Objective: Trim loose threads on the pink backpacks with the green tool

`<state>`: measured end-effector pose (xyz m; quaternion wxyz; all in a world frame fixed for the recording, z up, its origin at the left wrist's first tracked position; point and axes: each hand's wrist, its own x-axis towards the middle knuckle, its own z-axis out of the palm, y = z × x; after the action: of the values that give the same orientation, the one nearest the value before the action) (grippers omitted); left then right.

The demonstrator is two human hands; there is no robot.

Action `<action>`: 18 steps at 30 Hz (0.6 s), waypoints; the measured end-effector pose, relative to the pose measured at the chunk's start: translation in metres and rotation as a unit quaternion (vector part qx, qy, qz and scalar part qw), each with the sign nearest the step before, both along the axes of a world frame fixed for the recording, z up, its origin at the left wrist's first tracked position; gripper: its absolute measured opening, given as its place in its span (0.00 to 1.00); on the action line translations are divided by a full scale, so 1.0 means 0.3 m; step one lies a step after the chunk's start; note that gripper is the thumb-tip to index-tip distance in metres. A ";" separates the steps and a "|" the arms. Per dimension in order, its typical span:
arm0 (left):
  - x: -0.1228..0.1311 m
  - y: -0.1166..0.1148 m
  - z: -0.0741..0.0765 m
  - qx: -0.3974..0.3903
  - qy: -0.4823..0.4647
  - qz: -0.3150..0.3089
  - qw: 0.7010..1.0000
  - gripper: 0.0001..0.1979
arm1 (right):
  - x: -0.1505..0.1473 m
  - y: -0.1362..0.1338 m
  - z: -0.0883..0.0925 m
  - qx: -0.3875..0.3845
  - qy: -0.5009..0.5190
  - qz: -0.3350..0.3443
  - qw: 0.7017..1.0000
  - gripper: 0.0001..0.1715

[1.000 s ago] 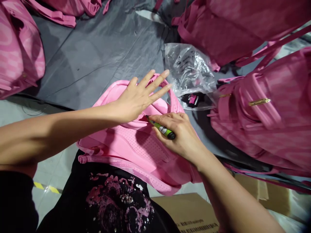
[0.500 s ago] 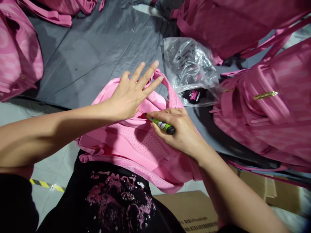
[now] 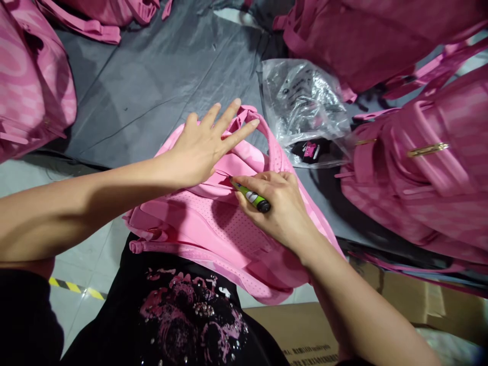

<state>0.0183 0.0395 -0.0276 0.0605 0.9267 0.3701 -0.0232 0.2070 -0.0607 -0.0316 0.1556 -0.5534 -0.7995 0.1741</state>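
A pink backpack (image 3: 229, 213) lies at the table's near edge, its dotted back panel and straps turned up. My left hand (image 3: 204, 145) rests on its upper part with fingers spread, holding nothing. In my right hand (image 3: 276, 203) is a green marker pen (image 3: 253, 197) with a black end, gripped between thumb and fingers. The pen's tip meets the pink fabric near a seam, just right of my left thumb. What mark it makes, if any, is too small to tell.
More pink backpacks stand at the left (image 3: 34, 86), the back right (image 3: 381, 40) and the right (image 3: 427, 168). A clear plastic bag (image 3: 305, 101) with a black item inside lies on the grey-covered table (image 3: 152, 76). Below is a cardboard box (image 3: 301, 325).
The view has shifted slightly, so surroundings sit a little further right. My left hand has slid slightly left relative to the backpack. The pen stays at the fabric in my right hand.
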 end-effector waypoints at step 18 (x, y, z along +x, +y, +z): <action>0.007 -0.011 0.014 -0.004 0.023 0.013 1.000 0.47 | -0.080 0.026 -0.048 0.053 0.051 -0.040 0.997 0.13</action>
<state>0.0204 0.0362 -0.0235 0.0557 0.9208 0.3833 -0.0454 0.1831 -0.0530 -0.0461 0.2315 -0.5663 -0.7761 0.1531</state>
